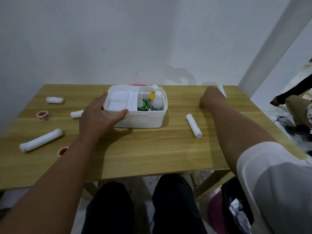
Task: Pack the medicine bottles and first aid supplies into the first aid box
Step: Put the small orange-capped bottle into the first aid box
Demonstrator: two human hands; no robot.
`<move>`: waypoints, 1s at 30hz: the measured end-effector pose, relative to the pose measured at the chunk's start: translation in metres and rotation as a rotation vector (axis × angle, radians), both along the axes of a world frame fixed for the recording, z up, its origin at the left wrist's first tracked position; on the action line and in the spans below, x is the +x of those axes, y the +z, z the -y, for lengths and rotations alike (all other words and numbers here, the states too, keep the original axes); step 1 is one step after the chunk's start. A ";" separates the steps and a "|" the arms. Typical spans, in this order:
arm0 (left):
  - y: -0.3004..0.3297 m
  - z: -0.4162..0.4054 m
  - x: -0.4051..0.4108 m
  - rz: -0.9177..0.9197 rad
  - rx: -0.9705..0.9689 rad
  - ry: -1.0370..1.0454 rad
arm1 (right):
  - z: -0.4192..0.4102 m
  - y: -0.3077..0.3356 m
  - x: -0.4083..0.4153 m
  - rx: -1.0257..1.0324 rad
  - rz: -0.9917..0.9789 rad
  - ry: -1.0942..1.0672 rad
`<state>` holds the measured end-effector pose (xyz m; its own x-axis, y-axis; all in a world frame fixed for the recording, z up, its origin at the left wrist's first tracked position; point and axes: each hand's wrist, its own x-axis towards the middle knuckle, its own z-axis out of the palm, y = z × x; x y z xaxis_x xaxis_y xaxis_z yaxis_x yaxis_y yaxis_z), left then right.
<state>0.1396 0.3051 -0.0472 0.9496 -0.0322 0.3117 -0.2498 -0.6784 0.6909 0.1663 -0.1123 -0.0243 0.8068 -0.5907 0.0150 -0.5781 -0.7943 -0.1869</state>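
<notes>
The white first aid box (145, 119) stands open at the table's middle back, with a white inner tray (120, 100), two white bottles (157, 103), a yellow bottle (152, 95) and a green carton (143, 105) inside. My left hand (99, 115) grips the box's near left corner, thumb on the front rim. My right hand (211, 97) is far right at the back, fingers closed around a white bandage roll (222, 90). More white bandage rolls lie loose: one at right (193, 125), a long one at left (41, 140), two others (54, 100) (76, 114).
Two red tape rolls (43, 115) (62, 151) lie on the left of the wooden table (152, 154). A white wall rises directly behind it. Another person's arm and leg (293, 98) are at the far right. A bag (236, 208) sits on the floor by my knees.
</notes>
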 end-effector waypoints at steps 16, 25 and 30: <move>0.014 -0.001 -0.010 -0.045 -0.030 -0.030 | -0.038 0.033 -0.013 0.206 0.209 0.075; 0.032 -0.005 -0.018 -0.150 0.012 -0.043 | -0.112 0.108 -0.016 0.516 0.349 0.319; 0.032 -0.004 -0.017 -0.160 0.038 -0.032 | -0.150 0.128 -0.024 0.556 0.317 0.565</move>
